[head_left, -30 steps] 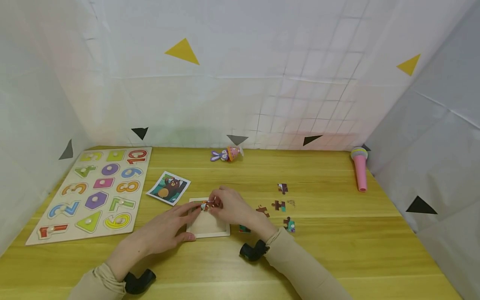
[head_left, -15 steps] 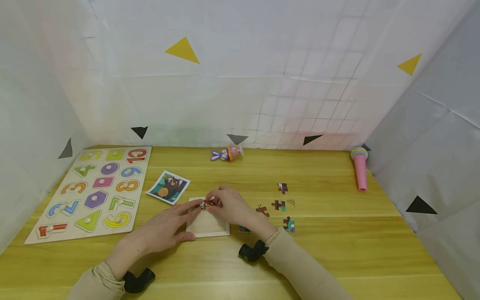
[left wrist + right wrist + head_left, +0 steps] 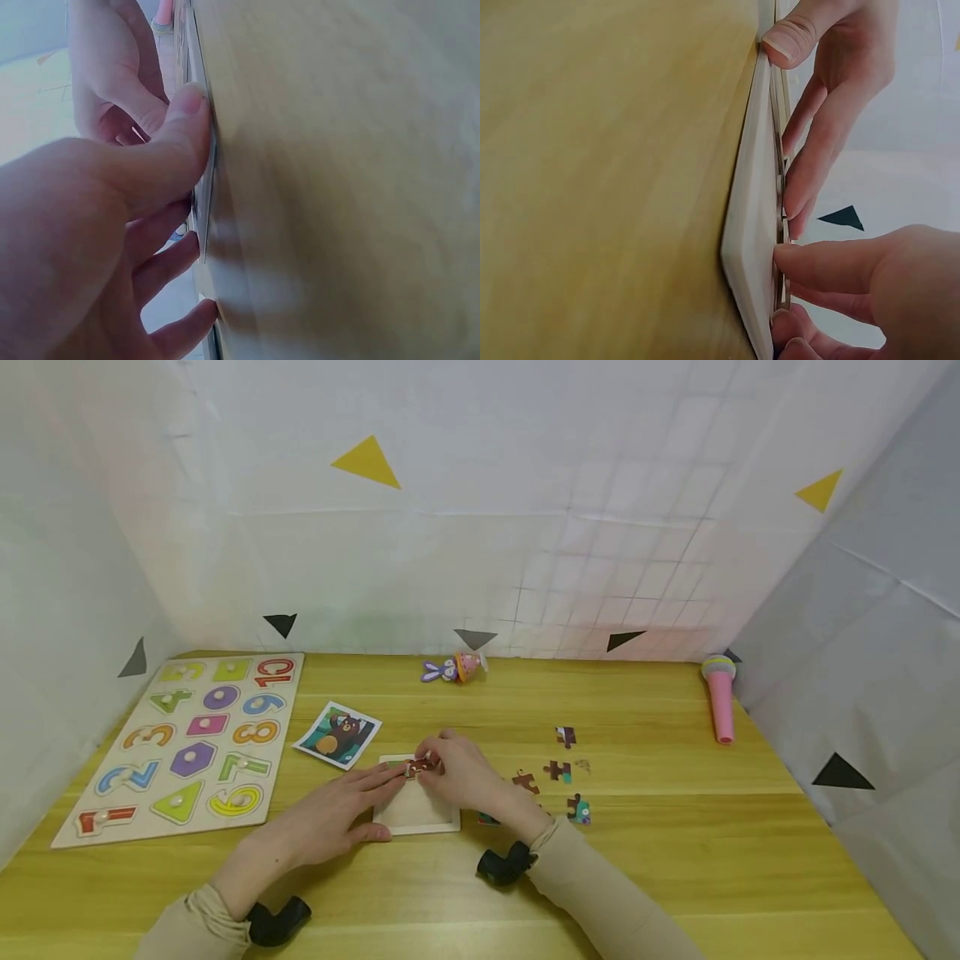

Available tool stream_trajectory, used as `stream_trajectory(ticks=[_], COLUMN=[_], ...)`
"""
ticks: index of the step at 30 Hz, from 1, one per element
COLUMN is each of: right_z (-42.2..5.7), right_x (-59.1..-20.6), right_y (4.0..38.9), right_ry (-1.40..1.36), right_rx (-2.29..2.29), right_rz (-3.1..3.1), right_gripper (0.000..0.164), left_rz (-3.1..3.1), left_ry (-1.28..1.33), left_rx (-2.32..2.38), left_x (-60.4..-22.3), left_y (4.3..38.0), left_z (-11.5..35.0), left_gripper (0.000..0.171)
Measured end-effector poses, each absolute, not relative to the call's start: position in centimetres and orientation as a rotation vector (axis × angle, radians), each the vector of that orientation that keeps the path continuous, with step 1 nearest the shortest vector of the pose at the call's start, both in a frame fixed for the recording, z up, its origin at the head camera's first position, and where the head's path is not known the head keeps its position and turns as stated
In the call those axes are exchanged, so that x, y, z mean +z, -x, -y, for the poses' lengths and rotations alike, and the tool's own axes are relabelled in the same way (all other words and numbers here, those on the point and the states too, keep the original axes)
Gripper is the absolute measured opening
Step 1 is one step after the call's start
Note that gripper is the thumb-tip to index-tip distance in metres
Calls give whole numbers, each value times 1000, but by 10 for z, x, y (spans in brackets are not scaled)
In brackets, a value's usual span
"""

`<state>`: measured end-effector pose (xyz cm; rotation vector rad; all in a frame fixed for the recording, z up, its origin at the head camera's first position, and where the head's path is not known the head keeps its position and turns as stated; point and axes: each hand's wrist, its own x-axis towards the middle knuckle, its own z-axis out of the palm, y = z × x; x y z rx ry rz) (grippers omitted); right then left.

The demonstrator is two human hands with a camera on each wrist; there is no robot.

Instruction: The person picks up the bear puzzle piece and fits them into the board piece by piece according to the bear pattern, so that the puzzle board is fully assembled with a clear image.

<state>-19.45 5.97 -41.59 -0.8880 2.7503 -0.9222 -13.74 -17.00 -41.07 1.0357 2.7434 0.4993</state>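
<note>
A small wooden puzzle tray (image 3: 420, 814) lies in front of me, with a brown puzzle piece (image 3: 420, 767) at its far edge. The thumb and fingertips of my right hand (image 3: 465, 777) pinch this piece from the right. My left hand (image 3: 330, 822) lies over the tray's left side, its fingers stretched toward the same piece and partly covering the far left corner. In the left wrist view, the left thumb (image 3: 184, 120) rests along the tray's edge. The right wrist view shows the right fingertips (image 3: 795, 259) low over the tray, beside thin pieces seen edge-on.
Several loose puzzle pieces (image 3: 557, 770) lie right of the tray, one partly under the right forearm. A bear picture card (image 3: 337, 735) sits behind left. Farther left is a number-and-shape board (image 3: 142, 828). A rabbit toy (image 3: 453, 668) and pink microphone (image 3: 721, 697) lie toward the back.
The brown piece under the fingertips has shifted slightly, and a green strip now shows beside it at the tray's far left. Both hands stay nearly in place.
</note>
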Motion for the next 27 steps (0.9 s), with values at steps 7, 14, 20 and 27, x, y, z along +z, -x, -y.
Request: stream_trajectory(ticks=[7, 14, 20, 27], right_z=[-61, -62, -62, -62], right_x=[-416, -415, -413, -415], right_y=[195, 196, 196, 196], right_ry=[860, 885, 872, 903], right_rx=[-924, -953, -939, -939], right_rz=[-2772, -2785, -2780, -2787], right_gripper=[15, 17, 16, 17], left_rz=[-2740, -2733, -2729, -2728], left_ry=[-1066, -1059, -1057, -1071], left_rx=[492, 502, 511, 527], left_x=[-410, -410, -409, -409], left_y=[137, 136, 136, 136], left_z=[170, 170, 170, 170], left_gripper=[68, 68, 68, 67])
